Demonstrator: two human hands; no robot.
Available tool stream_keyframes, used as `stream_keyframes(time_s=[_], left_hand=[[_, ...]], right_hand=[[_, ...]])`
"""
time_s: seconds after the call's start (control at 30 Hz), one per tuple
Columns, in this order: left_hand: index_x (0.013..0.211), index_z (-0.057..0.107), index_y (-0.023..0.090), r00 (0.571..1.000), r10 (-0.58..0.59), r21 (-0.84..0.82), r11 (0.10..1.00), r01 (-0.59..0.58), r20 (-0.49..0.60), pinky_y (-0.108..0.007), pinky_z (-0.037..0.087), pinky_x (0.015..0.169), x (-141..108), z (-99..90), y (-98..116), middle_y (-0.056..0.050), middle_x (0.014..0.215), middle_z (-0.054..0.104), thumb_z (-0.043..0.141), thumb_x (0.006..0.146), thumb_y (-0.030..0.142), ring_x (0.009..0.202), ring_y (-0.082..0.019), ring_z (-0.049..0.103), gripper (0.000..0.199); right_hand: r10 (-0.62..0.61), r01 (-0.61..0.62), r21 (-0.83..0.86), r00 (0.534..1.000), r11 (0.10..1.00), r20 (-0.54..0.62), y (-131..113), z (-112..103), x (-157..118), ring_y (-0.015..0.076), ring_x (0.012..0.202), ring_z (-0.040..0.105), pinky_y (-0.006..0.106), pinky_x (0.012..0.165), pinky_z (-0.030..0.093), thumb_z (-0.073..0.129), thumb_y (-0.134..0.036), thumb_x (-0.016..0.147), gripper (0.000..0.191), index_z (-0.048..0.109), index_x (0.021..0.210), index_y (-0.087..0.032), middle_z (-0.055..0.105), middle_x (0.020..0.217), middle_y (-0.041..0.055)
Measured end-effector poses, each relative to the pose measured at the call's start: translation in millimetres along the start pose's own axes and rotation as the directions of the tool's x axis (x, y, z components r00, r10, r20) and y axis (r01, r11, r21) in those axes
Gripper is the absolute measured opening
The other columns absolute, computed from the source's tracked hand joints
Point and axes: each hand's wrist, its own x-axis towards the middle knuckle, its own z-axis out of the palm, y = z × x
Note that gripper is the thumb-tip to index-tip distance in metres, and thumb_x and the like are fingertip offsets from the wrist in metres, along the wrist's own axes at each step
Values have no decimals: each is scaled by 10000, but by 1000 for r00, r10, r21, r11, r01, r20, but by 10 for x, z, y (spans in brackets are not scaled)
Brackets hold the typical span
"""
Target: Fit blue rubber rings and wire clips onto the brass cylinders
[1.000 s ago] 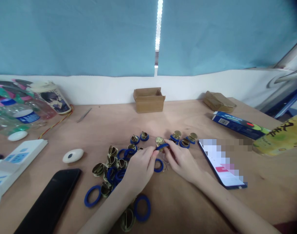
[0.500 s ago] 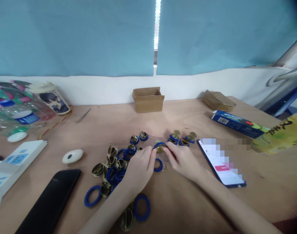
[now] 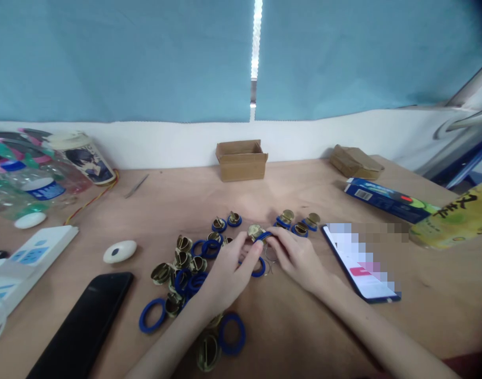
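Observation:
Between my two hands, over the middle of the table, is a round brass-coloured valve-like disc part (image 3: 255, 230) with a blue ring (image 3: 265, 236) around it. My left hand (image 3: 232, 271) pinches its left side with thumb and fingers. On the right side, the fingertips of my right hand (image 3: 298, 261) press against the blue ring. Just below lie a loose blue ring (image 3: 259, 268) and thin wire rings (image 3: 271, 255). Left of my left hand is a heap of brass parts (image 3: 181, 259) mixed with blue rings (image 3: 152, 316). My left forearm hides part of this heap.
Brass parts fitted with blue rings (image 3: 299, 229) stand beyond my right hand, and two more (image 3: 218, 225) at the back left. A small cardboard box (image 3: 243, 167) is at the wall. A lit phone (image 3: 363, 271) lies right, a black phone (image 3: 82, 326) left, near a power strip (image 3: 39, 258).
The brass part in my hands has tilted, so its top face shows more. My left thumb has shifted onto the blue ring's lower edge, and my right fingers have closed in over its right side.

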Motion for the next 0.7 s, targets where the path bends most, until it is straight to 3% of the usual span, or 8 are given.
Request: stream_keyframes(time_s=[0.17, 0.33, 0.43, 0.5, 0.57, 0.7], left_hand=[[1193, 539, 186, 995, 30, -397, 918, 9, 92, -315, 544, 839, 45, 0, -25, -94, 1152, 670, 569, 929, 290, 976, -188, 663, 285], [1291, 467, 202, 995, -52, -475, 876, 84, 81, -351, 544, 912, 35, -59, 23, -110, 1201, 662, 665, 844, 217, 1049, -206, 669, 489], [1292, 491, 193, 997, -67, -479, 875, 75, 32, -366, 552, 898, 40, -98, 41, -125, 1226, 649, 668, 846, 242, 1060, -224, 667, 483], [1277, 511, 182, 997, -69, -477, 877, 51, -21, -352, 560, 862, 55, -109, 20, -124, 1189, 663, 688, 832, 260, 1052, -229, 668, 485], [1264, 522, 176, 995, -66, -471, 882, 24, -73, -344, 561, 853, 72, -106, -23, -114, 1140, 677, 716, 809, 270, 1041, -229, 670, 504], [1227, 544, 184, 991, -30, -452, 891, -32, -129, -355, 557, 883, 89, -70, -104, -101, 1144, 672, 734, 790, 280, 1046, -225, 671, 487]], right_hand=[[-3, 1, 61, 1000, 998, 28, -17, -22, 17, 202, 1027, 686, 318, 876, 553, 432, -219, 1021, 271, 580, 1247, -195, 705, 1138, 94], [35, -39, 116, 999, 992, 33, -67, -74, 62, 208, 967, 673, 334, 816, 551, 434, -235, 1013, 331, 560, 1318, -207, 682, 1119, 103], [152, -154, 71, 988, 985, 33, -9, -107, 94, 209, 920, 672, 331, 797, 517, 442, -214, 999, 257, 603, 1199, -190, 704, 1069, 98], [230, -232, -6, 964, 973, 134, 67, -136, 113, 192, 789, 662, 304, 703, 478, 449, -195, 989, 194, 635, 1040, -185, 716, 921, 69], [262, -255, -62, 914, 965, 311, 143, -167, 123, 163, 650, 605, 275, 604, 412, 468, -193, 976, 176, 632, 914, -179, 673, 761, 33], [216, -225, -52, 810, 973, 544, 216, -198, 104, 127, 580, 504, 246, 548, 324, 560, -206, 932, 53, 591, 899, -179, 594, 689, -10]])
